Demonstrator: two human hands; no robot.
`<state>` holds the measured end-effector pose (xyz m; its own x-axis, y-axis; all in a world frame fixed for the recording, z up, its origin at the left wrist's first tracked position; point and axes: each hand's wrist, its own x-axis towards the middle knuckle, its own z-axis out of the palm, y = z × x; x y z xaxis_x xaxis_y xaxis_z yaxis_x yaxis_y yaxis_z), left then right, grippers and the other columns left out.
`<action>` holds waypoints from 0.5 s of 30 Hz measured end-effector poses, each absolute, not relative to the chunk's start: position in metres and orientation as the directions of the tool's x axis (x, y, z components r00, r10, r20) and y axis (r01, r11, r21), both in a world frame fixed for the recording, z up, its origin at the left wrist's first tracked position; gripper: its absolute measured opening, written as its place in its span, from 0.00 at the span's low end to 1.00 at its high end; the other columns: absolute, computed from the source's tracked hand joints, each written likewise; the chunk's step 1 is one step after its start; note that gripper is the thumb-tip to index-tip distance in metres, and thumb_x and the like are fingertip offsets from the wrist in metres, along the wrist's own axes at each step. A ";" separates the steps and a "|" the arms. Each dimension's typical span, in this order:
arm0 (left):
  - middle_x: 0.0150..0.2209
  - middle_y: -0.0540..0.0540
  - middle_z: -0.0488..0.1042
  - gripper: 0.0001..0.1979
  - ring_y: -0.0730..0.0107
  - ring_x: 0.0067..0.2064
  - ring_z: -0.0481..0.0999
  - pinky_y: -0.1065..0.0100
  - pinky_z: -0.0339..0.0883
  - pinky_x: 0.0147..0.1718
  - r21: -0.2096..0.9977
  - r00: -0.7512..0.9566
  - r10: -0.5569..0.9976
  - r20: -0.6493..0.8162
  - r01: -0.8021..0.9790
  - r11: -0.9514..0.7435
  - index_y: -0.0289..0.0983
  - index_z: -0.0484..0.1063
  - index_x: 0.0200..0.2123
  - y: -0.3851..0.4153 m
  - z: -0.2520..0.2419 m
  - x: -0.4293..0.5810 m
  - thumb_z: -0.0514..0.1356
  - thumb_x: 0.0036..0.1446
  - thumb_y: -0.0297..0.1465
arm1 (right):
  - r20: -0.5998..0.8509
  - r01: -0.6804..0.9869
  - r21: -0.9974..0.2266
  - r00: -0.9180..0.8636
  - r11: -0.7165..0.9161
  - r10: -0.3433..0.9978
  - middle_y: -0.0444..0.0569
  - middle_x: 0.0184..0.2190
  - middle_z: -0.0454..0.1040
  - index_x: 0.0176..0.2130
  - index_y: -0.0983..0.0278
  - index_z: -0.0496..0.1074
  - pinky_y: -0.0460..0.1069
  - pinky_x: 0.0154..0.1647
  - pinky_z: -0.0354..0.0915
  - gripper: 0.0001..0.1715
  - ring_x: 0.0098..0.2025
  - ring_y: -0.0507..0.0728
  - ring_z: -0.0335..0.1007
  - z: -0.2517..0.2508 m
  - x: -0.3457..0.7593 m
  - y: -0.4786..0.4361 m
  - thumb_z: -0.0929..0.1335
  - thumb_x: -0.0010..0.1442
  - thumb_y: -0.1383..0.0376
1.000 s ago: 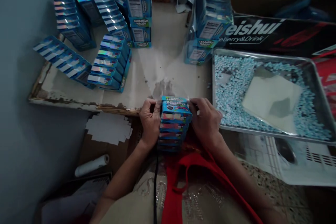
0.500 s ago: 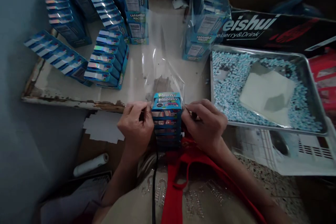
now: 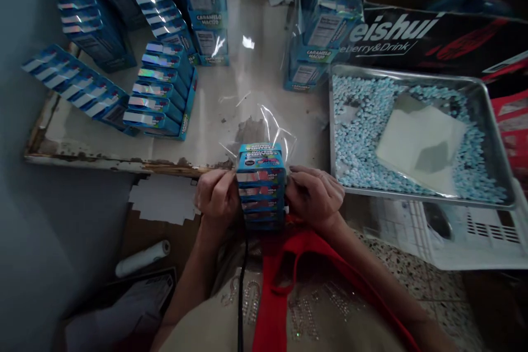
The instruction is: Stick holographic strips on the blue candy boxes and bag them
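A display pack of small blue candy boxes (image 3: 262,191) stands close to my body at the table's front edge. Clear plastic bag film (image 3: 275,127) surrounds its upper end and sticks out loosely beyond it, catching the light. At the pack's left side my left hand (image 3: 215,195) is closed, thumb and fingers pinching the film's edge. My right hand (image 3: 315,193) pinches the film on the opposite side in the same way. The fingertips of both hands are partly hidden beside the pack.
Several more packs of blue boxes (image 3: 159,91) occupy the table's left and back. A film-wrapped stack (image 3: 322,38) stands at the back right. To the right, a metal tray (image 3: 421,198) holds light-blue candies and pale sheets, before a black carton (image 3: 396,33). A white roll (image 3: 142,258) lies below left.
The film, stretched far up over the table before, now reaches only a little past the pack. Both hands have come slightly down along its sides, toward my body.
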<state>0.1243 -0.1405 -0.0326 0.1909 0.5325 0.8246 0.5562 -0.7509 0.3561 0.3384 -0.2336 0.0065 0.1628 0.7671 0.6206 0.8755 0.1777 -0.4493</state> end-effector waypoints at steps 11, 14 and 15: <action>0.43 0.44 0.86 0.06 0.63 0.45 0.86 0.62 0.79 0.47 0.633 0.194 0.752 0.629 0.434 -0.642 0.41 0.81 0.42 -0.131 -0.033 0.134 0.64 0.66 0.33 | 0.559 0.718 -0.678 0.366 0.156 0.744 0.47 0.35 0.81 0.36 0.57 0.74 0.53 0.37 0.77 0.10 0.36 0.57 0.80 0.030 0.320 -0.224 0.70 0.60 0.73; 0.41 0.45 0.86 0.05 0.64 0.44 0.86 0.62 0.79 0.45 0.696 0.130 0.783 0.608 0.388 -0.604 0.41 0.80 0.40 -0.131 -0.034 0.140 0.63 0.66 0.32 | 0.417 0.602 -0.795 0.458 0.071 0.785 0.46 0.33 0.78 0.33 0.57 0.72 0.52 0.35 0.74 0.11 0.36 0.57 0.77 0.038 0.314 -0.222 0.68 0.58 0.73; 0.41 0.45 0.86 0.06 0.64 0.44 0.86 0.62 0.79 0.46 0.714 0.099 0.796 0.597 0.387 -0.583 0.41 0.80 0.39 -0.131 -0.035 0.141 0.63 0.66 0.33 | 0.387 0.577 -0.815 0.470 0.057 0.793 0.46 0.32 0.77 0.33 0.57 0.72 0.52 0.34 0.73 0.11 0.35 0.57 0.76 0.040 0.312 -0.222 0.67 0.57 0.74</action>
<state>0.1409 -0.1305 -0.0348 0.0986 0.7964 0.5967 0.3870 -0.5831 0.7143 0.3123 -0.2220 0.0400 0.4697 0.7933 0.3873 0.5765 0.0566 -0.8151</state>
